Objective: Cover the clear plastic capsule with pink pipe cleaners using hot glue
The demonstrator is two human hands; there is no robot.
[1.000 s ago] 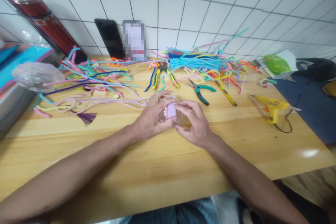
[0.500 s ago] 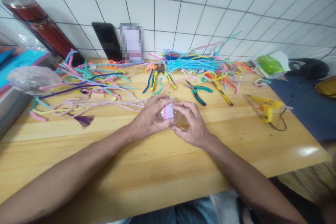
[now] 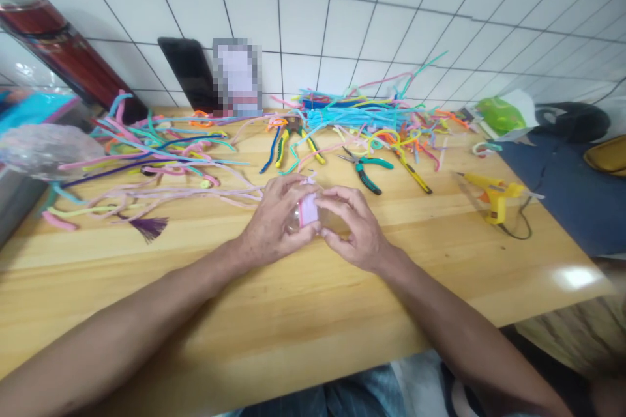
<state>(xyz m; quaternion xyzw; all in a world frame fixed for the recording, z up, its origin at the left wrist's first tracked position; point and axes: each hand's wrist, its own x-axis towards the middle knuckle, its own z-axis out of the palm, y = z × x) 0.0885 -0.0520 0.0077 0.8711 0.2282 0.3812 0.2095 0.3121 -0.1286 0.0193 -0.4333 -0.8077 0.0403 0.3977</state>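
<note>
Both my hands meet over the middle of the wooden table point(image 3: 303, 313). My left hand point(image 3: 274, 221) and my right hand point(image 3: 355, 228) are closed around a small clear ball point(image 3: 293, 220) with a pink pipe-cleaner band point(image 3: 308, 210) wrapped round it. Fingers of both hands pinch at the band. Most of the ball is hidden between the palms. A long pale pink pipe cleaner point(image 3: 195, 192) trails left from the hands across the table.
Several coloured pipe cleaners point(image 3: 362, 120) lie heaped along the wall. Yellow-handled pliers point(image 3: 293, 146), teal-handled pliers point(image 3: 366, 169) and a yellow cutter point(image 3: 413, 176) lie behind my hands. A yellow glue gun point(image 3: 491, 192) is at right, a purple tassel point(image 3: 149, 227) at left, a red cylinder point(image 3: 63, 52) at the back left.
My hands stay closed on the ball and have barely shifted; the fingers have worked slightly at the pink band. The camera has drifted a little.
</note>
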